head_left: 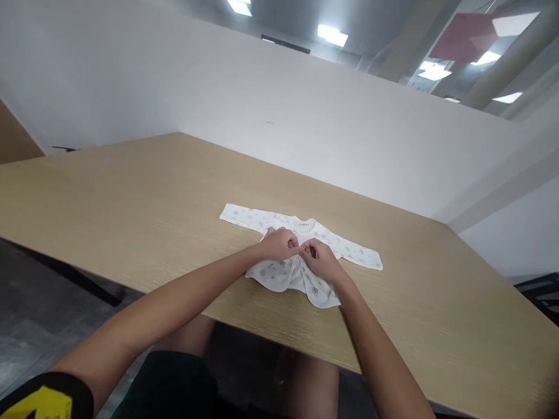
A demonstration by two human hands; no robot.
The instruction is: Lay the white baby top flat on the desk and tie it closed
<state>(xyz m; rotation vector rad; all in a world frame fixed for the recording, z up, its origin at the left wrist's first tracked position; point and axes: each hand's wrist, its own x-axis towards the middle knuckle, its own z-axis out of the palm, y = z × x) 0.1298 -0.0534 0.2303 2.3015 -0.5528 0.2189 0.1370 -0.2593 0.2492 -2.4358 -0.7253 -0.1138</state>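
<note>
A small white baby cardigan (273,274) with a scattered print lies front side up on the table, its sleeves spread out to both sides. The neckline faces away from me, and the two rounded front flaps hang slightly apart at the hem. At the middle of the front, my left hand (280,243) is closed in a pinch on the cardigan's front edge. Right beside it, my right hand (321,257) pinches the other front edge, fingertips of both hands touching or nearly so. Whatever fastening sits between the fingers is hidden.
The wooden table (174,180) reaches far to the left and right. Behind it stands a white partition wall (262,116). My legs are under the near edge. A black slatted object (544,294) shows at the right edge.
</note>
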